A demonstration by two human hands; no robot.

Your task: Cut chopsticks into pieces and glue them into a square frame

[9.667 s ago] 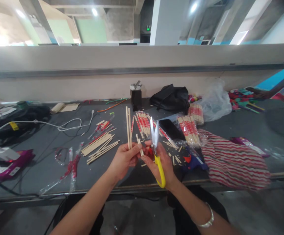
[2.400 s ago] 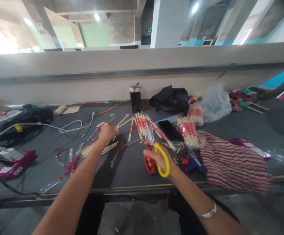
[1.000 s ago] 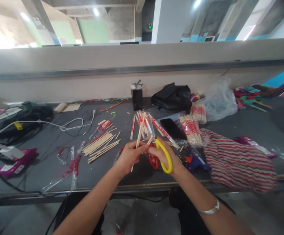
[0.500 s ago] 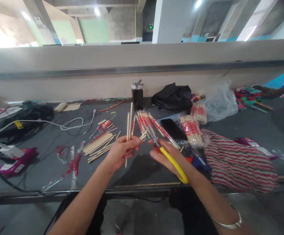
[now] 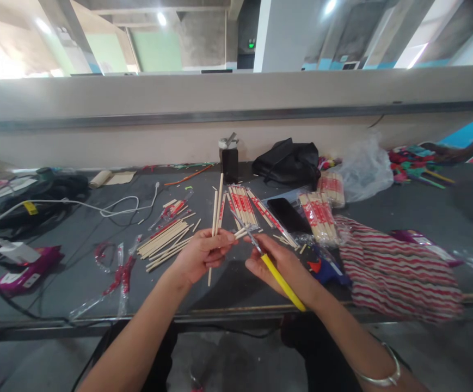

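Observation:
My left hand [image 5: 206, 253] is closed around a few wooden chopsticks [image 5: 216, 209] that stand nearly upright. Short stick ends [image 5: 243, 231] poke out to the right past its thumb. Scissors [image 5: 282, 282] with a yellow handle are gripped in my right hand [image 5: 279, 264], their metal blades pointing up and left, across the short ends. Whether the blades press on the sticks I cannot tell. Behind the hands lie chopsticks in red-printed wrappers [image 5: 242, 202]. To the left of my left hand is a pile of bare sticks [image 5: 165, 239].
A phone [image 5: 288, 214], a bundle of wrapped chopsticks [image 5: 320, 218] and a striped cloth [image 5: 399, 267] lie to the right. Torn clear wrappers [image 5: 122, 272] are at the left. A dark bottle [image 5: 229, 163] and black bag [image 5: 287, 163] stand behind.
The yellow handle has swung down and left, and the scissor blades now lie across the short stick ends. The upright chopsticks have shifted slightly; my left hand stays nearly in place.

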